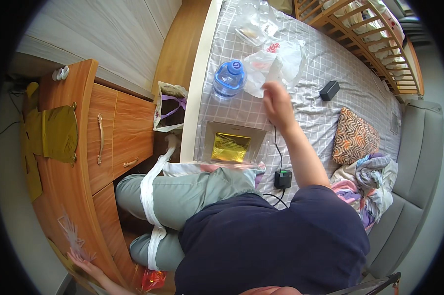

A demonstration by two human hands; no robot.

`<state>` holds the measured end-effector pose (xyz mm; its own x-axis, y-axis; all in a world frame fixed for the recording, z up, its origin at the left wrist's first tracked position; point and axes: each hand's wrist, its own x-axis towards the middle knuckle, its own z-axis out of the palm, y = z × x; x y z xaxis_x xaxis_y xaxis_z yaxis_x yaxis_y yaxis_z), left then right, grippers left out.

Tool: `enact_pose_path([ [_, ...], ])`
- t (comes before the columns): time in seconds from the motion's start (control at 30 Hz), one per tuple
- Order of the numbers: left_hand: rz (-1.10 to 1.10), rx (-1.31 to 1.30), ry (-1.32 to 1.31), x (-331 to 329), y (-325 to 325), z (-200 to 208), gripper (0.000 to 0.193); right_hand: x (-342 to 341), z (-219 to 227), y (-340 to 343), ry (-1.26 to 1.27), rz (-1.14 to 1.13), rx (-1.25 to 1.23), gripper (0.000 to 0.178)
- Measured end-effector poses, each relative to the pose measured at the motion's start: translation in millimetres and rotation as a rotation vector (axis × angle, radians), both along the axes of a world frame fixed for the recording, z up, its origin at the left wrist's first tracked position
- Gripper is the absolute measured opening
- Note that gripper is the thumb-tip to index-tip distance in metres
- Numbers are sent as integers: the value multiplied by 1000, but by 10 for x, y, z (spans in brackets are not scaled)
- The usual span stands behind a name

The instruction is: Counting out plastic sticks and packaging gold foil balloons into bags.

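My right hand point(278, 105) is closed over the bed, at the near edge of a thin white plastic bag point(295, 59) with red print. A pale, flat strip point(276, 69) rises just past its fingers; whether that is a separate piece or part of the bag I cannot tell. At the lower left, my left hand point(86, 265) has its fingers stretched out over the wooden desk top. Its fingertips reach a loose bunch of clear, thin strips point(73, 236). A flat grey-framed pack point(224, 142) with a shiny gold sheet lies on the bed near my knees.
Beside the bag stands a blue-tinted bottle point(229, 78). A black box point(329, 90), a black corded device point(283, 179), a patterned cushion point(355, 136) and heaped clothes point(364, 187) lie on the bed. Gold sheets point(59, 132) cover part of the desk. A bag point(170, 105) stands between desk and bed.
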<state>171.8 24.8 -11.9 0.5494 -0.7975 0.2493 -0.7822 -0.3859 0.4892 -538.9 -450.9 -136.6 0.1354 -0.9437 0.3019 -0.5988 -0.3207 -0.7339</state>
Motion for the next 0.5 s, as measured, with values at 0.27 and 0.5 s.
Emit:
enact_pose_path([
  [0.27, -33, -41, -5, -83, -84, 32, 101, -393, 80, -994, 994, -808, -466, 60],
  [0.5, -47, -5, -37, -92, -79, 36, 91, -1644, -11, -1378, 411, -729, -12, 28],
])
